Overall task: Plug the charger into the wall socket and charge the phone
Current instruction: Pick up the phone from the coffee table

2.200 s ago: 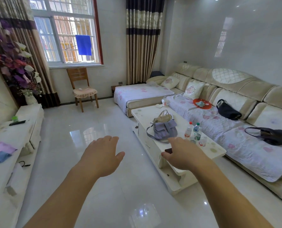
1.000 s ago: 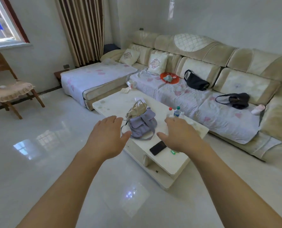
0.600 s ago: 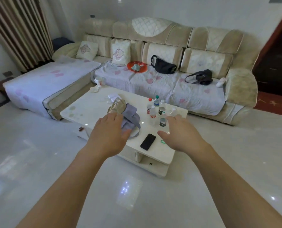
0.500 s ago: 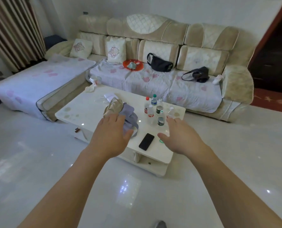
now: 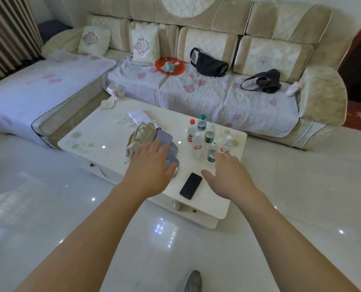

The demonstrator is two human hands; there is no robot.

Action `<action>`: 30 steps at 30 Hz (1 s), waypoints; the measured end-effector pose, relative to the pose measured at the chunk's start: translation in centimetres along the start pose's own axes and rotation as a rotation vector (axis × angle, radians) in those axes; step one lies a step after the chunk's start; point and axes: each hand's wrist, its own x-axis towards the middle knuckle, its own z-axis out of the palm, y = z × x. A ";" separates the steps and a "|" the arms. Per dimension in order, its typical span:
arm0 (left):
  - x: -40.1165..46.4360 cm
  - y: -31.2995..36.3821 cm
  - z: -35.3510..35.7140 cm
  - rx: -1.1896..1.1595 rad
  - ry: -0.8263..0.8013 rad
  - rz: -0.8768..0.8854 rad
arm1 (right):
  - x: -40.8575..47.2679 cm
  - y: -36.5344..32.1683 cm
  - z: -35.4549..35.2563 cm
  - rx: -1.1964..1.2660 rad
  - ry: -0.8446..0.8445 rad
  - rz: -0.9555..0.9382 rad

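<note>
A bright living room with a glossy pale tiled floor (image 5: 48,207) is seen from head height, a cream sectional sofa (image 5: 217,28) filling the back. In front of it stands a low white coffee table, the worktop (image 5: 95,133). Near its front right corner a black phone (image 5: 190,185) lies flat, screen up and dark, slightly angled to the near edge. Behind it, toward the right edge, a cluster of small plastic bottles (image 5: 205,135) stands upright. At the middle of the worktop a lavender and beige bag (image 5: 148,135) is slumped.

Two bare arms are stretched forward. The left hand (image 5: 152,167) is spread, palm down, empty, over the near side of the bag; whether it touches cannot be told. The right hand (image 5: 228,175) is also empty, its grip wide with the thumb reaching toward the phone's right side, just beside it but apart. A grey shoe (image 5: 193,281) is visible on the floor at the bottom.

No charger, cable or wall socket can be seen, so the task is judged to be at its start, with the phone about to be picked up. The phone would best be pinched along its long sides, thumb on one and fingers on the other, and lifted straight up. The bottles just behind should be kept clear of, since a knuckle could easily topple them.
</note>
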 end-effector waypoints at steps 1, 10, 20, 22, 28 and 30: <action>0.9 -0.3 0.3 -0.003 -0.011 0.001 | 0.9 -0.1 0.3 -0.003 -0.004 0.002; 7.8 -3.0 4.5 -0.053 -0.102 0.072 | 7.2 0.1 3.3 0.014 -0.050 0.078; 12.9 -8.6 14.2 -0.083 -0.222 0.245 | 11.3 -1.3 13.4 0.103 -0.036 0.290; 13.8 -9.8 16.0 -0.081 -0.247 0.257 | 12.1 -1.5 15.4 0.125 -0.041 0.327; 15.9 -11.9 21.6 -0.066 -0.303 0.267 | 14.0 -0.8 22.1 0.168 -0.083 0.390; 16.1 -12.2 23.6 -0.046 -0.313 0.245 | 14.8 0.0 24.3 0.170 -0.106 0.394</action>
